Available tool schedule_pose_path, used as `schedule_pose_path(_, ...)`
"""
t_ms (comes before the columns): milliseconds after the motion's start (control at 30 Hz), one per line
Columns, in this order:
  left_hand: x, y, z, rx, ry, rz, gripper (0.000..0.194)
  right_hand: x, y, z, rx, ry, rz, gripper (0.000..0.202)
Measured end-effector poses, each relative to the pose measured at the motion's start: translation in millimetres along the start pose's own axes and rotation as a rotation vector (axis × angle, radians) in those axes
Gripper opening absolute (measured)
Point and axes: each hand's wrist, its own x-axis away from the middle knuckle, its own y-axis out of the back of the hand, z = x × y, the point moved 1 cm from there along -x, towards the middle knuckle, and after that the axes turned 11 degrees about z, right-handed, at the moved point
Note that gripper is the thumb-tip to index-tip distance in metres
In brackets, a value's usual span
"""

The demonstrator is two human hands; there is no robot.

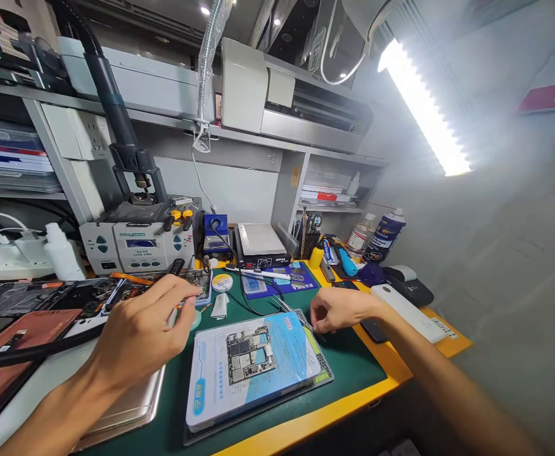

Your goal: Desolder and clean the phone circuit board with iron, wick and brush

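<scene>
A dark circuit board (250, 356) lies on a white and blue box (211, 386), which rests on a grey perforated tray on the green mat (353, 361). At the box's right edge, my right hand (332, 309) has its fingertips pinched round metal tweezers (284, 305), whose tips point up and left. My left hand (156, 316) hovers left of the box, thumb and index finger curled close together; anything between them is too small to make out. Behind its fingertips is an opened phone (204, 285) with exposed parts.
A soldering station (135, 247) stands at the back left, with a hot plate (260, 240) at the back middle. Phone parts and a pinkish phone shell (25, 348) lie left. A blue spray can (386, 235), a bottle (360, 234) and a white device (408, 311) are at right.
</scene>
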Motion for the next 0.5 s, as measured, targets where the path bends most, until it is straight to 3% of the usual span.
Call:
schedule_pose_path(133,0.5,-0.3,-0.5,-0.008,-0.007,0.011,0.020,6.0,-2.5,6.0,0.023,0.012,-0.068,0.024)
schedule_pose_path(367,1.9,-0.9,-0.5,-0.018,-0.006,0.019,0.021,-0.9,-5.7,13.2,0.046,-0.062,-0.068,0.025)
schedule_pose_path(500,2.7,-1.7,0.8,-0.028,-0.012,0.020,0.022,-3.3,2.7,13.9,0.064,-0.071,-0.163,0.025)
